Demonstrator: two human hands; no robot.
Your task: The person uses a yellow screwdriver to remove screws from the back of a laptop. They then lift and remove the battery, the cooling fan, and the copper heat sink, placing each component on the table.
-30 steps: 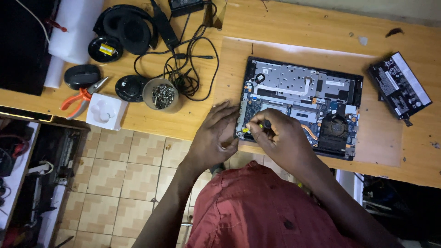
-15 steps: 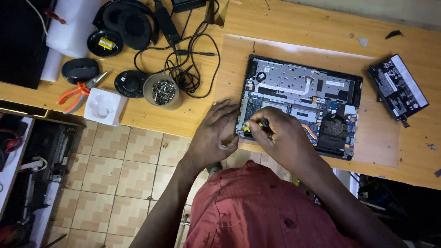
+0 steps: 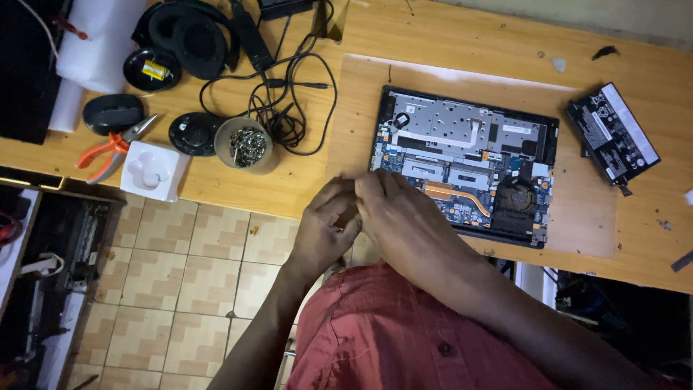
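Your two hands meet at the near left corner of the opened laptop (image 3: 465, 162), which lies belly-up on a pale mat (image 3: 361, 94) on the wooden workbench (image 3: 505, 50), its bottom cover off so the boards, copper heat pipe and fan face you. Your left hand (image 3: 326, 231) curls its fingers inward against your right hand (image 3: 401, 213), fingertips of both pressed together at about 9 o'clock of the machine, just off its edge. Whatever they pinch is hidden between the fingers; it may be a small screw or a tool tip, but you cannot tell from this angle.

The laptop sits square to you, within easy reach of both hands. Its removed battery (image 3: 612, 133) rests well apart at 3 o'clock, out of the work area. At 9 o'clock from the laptop, a small round cup of screws (image 3: 247, 144) stands near the mat, close enough for your left hand to reach. Beyond it, toward 10 o'clock, lie a white moulded tray (image 3: 150, 170), orange-handled pliers (image 3: 108, 150), a tangle of black cables (image 3: 289, 108) and black headphones (image 3: 191, 32), all pushed away from the open machine. A white roll (image 3: 97, 40) stands at the far left corner of the bench.
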